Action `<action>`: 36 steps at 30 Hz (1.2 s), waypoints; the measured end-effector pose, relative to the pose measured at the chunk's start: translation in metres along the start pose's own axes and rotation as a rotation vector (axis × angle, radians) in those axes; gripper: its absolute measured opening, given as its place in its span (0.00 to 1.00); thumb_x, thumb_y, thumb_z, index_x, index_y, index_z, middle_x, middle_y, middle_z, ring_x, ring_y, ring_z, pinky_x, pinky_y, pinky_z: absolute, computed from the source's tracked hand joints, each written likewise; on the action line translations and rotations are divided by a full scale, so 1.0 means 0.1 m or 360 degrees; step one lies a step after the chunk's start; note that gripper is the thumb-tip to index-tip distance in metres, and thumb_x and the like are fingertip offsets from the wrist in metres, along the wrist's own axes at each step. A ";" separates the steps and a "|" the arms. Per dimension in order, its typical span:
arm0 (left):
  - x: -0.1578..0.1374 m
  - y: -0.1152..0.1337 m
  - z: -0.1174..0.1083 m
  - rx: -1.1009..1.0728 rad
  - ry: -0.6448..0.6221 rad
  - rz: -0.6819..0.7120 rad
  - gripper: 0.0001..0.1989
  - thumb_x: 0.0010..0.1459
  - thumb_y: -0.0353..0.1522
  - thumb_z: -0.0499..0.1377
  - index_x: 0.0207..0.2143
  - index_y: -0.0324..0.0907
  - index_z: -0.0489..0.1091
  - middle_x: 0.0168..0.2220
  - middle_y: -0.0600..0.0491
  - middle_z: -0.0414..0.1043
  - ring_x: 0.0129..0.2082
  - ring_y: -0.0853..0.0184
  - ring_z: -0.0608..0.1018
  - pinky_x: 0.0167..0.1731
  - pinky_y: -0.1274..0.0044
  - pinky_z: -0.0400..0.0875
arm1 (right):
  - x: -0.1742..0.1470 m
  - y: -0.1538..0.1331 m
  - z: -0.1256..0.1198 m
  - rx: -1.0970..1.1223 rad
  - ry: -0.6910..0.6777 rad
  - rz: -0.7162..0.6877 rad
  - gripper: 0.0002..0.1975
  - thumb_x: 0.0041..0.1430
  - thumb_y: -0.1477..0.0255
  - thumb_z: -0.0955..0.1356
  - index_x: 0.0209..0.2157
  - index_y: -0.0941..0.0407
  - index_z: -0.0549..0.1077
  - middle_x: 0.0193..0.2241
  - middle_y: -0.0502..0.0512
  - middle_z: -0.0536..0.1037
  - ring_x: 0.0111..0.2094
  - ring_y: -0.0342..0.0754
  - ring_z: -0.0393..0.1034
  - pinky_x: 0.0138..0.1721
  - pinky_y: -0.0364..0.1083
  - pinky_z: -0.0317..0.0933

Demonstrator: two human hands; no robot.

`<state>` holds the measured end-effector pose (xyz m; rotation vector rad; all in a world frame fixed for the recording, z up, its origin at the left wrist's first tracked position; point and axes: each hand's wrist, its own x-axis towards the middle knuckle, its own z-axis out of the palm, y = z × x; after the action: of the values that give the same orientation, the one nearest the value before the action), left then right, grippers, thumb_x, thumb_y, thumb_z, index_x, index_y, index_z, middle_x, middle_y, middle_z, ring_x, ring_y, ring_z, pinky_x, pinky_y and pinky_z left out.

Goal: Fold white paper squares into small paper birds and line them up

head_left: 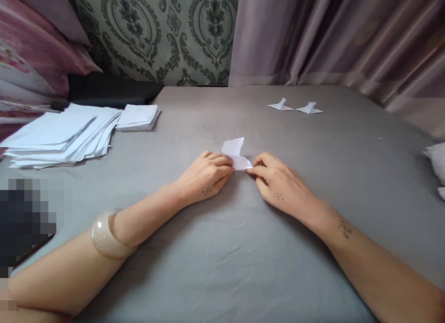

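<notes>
A partly folded piece of white paper [237, 157] is held between my two hands just above the grey cloth, its pointed flap standing up at the back. My left hand [212, 174] grips its left side, with the fingers pressed together over the paper. At the lower right corner, my right hand [274, 178] pinches the paper's tip between thumb and forefinger. Farther back on the right stand two small folded paper shapes with spread wings, a left one [281, 105] and a right one [309, 108].
Stacked white sheets [62, 133] lie at the left, beside a smaller pile of square paper [137, 117]. Behind them is a black item [114, 89]. Crumpled white paper [436, 163] sits at the right edge. Part of a person [28, 225], blurred out, shows at lower left.
</notes>
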<state>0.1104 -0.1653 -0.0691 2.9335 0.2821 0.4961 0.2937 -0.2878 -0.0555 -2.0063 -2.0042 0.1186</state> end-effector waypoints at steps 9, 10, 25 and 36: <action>0.00 -0.03 0.00 0.0044 -0.0166 0.0010 0.19 0.66 0.29 0.45 0.53 0.44 0.69 0.49 0.46 0.69 0.45 0.62 0.70 0.44 0.71 0.62 | 0.08 0.21 -0.06 0.0124 0.0123 0.0395 0.15 0.54 0.79 0.61 0.29 0.52 0.78 0.36 0.52 0.78 0.32 0.47 0.70 0.32 0.47 0.60; 0.01 -0.02 0.00 0.0047 -0.0190 0.0003 0.19 0.65 0.29 0.45 0.53 0.45 0.69 0.49 0.45 0.68 0.45 0.61 0.69 0.44 0.70 0.62 | 0.09 0.22 -0.05 0.0141 0.0135 0.0405 0.15 0.54 0.79 0.61 0.29 0.52 0.78 0.36 0.52 0.78 0.32 0.47 0.71 0.33 0.47 0.60; -0.03 0.06 0.03 0.0303 0.0353 -0.0181 0.12 0.64 0.34 0.50 0.45 0.40 0.69 0.42 0.44 0.69 0.42 0.60 0.69 0.43 0.68 0.62 | 0.16 0.03 0.19 0.0452 0.0322 0.0115 0.06 0.59 0.71 0.65 0.31 0.53 0.74 0.33 0.51 0.75 0.32 0.44 0.68 0.33 0.44 0.60; -0.06 0.08 -0.04 0.0340 0.0314 -0.0099 0.14 0.61 0.23 0.48 0.34 0.47 0.70 0.49 0.56 0.73 0.56 0.61 0.66 0.54 0.61 0.46 | 0.12 0.03 0.08 -0.0440 0.0500 -0.0324 0.17 0.65 0.79 0.56 0.36 0.53 0.74 0.38 0.57 0.74 0.36 0.50 0.60 0.37 0.49 0.52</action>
<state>0.1046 -0.1736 -0.0655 3.0699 0.4769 0.7942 0.2947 -0.2744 -0.0626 -1.8145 -2.0860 -0.5116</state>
